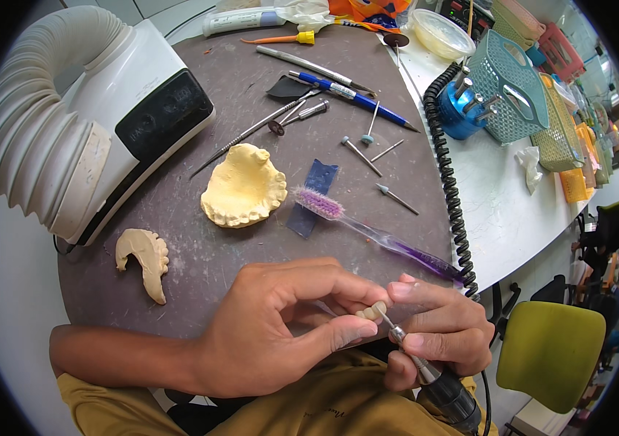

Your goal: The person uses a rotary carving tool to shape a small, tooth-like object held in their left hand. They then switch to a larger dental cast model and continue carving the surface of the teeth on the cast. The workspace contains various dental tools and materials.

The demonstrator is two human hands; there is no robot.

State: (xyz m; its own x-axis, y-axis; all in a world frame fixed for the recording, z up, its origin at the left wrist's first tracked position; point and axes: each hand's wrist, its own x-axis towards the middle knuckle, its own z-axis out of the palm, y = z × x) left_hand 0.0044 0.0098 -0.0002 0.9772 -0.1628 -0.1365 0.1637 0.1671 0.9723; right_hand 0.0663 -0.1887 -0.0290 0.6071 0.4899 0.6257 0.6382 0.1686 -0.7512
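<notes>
Worktop (200,251), brown and scuffed, has a curved left edge. Beside that edge stands a white plastic machine (135,58) with a ribbed hose (15,123); its glossy dark panel (164,112) bears faint lettering. Below the near edge, a mustard shirt (287,410) shows small dark lettering. A crinkled orange bag (371,11) with dark blue lettering lies at the far edge, near a white tube (240,22) whose fine print is too small to read.

Over the near edge, the left hand (287,320) pinches a tooth-coloured piece (376,312) between thumb and fingertips. Just beside it, the right hand (447,327) holds a metal and black handpiece (446,396) pen-fashion, fingers curled.

A clear purple toothbrush (396,242) slants toward the right edge, bristles over a blue strip (322,173). Farther back lies a blue pen (378,109) with a white printed label.

Near the middle sits a chalky yellow dental cast (244,189); a smaller cream cast (151,263), hook-shaped, lies toward the left edge. Slim metal burs (398,200) lie toward the right edge. Smallest, the smooth, rounded piece sits between both hands, at the handpiece's thin tip.
</notes>
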